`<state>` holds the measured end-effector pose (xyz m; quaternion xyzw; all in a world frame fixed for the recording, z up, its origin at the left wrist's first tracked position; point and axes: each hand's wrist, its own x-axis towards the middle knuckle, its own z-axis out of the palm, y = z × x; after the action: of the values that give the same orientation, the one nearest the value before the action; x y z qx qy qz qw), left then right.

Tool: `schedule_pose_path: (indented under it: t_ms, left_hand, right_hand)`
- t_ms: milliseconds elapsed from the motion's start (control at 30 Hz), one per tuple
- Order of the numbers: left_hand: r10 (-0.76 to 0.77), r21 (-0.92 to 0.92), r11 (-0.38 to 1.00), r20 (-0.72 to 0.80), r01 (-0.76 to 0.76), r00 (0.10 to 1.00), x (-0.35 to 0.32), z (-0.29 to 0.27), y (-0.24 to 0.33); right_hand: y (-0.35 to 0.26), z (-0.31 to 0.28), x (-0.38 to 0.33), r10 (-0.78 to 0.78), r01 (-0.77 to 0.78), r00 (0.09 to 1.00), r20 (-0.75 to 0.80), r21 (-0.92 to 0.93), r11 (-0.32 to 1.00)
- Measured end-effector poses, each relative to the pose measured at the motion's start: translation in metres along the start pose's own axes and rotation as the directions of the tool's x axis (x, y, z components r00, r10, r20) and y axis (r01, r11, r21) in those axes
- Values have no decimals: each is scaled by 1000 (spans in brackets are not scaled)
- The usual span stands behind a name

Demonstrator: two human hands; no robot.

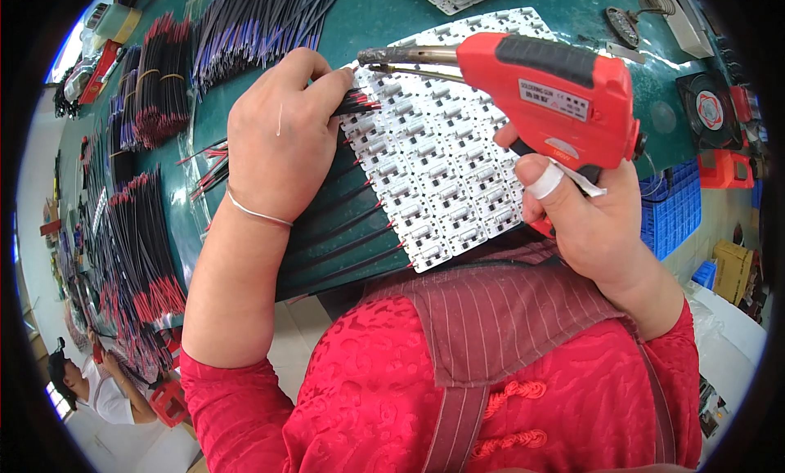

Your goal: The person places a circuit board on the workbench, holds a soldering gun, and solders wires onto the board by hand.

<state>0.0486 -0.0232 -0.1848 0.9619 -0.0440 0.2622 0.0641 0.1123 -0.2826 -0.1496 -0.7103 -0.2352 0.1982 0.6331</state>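
Note:
My right hand (585, 215), a white strip wrapped round its thumb, grips a red and black soldering gun (548, 97). The gun's metal nozzle points left, its tip close to the fingertips of my left hand (282, 134). Pinched in that left hand is a small bunch of black wires (356, 103) with red ends, at the upper left edge of a white circuit board panel (441, 166). Rows of small components cover the panel. Along its lower left edge several wires (339, 219) run off to the left. Whether the nozzle touches a wire is too small to tell.
Bundles of black wire with red ends (159, 80) lie on the green table (654, 138) at left, purple-tipped ones (253, 31) behind. At right are a coiled iron stand (625, 23), a small fan (708, 112) and a blue crate (672, 211). Another person (106, 387) sits at lower left.

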Motion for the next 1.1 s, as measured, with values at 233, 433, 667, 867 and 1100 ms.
schedule_pose_path:
  t_ms: [233,433,667,867,1100]
  left_hand:
    - [35,-81,996,0,-35,999,3,-2,-11]
    - [72,-45,996,10,-72,997,5,-4,-11]
    - [89,-8,996,13,-89,996,5,-3,-11]
    - [113,-4,994,0,-113,994,6,-2,-13]
    - [157,38,987,-40,-155,987,6,0,-15]
  right_hand:
    - [2,-2,-3,-34,38,999,43,-92,995]
    - [2,2,0,-31,33,999,41,-65,997]
    - [1,2,-2,-63,70,996,58,-137,988]
    - [-1,2,-1,-104,115,992,72,-171,979]
    - [4,0,0,-146,150,988,43,-95,984]
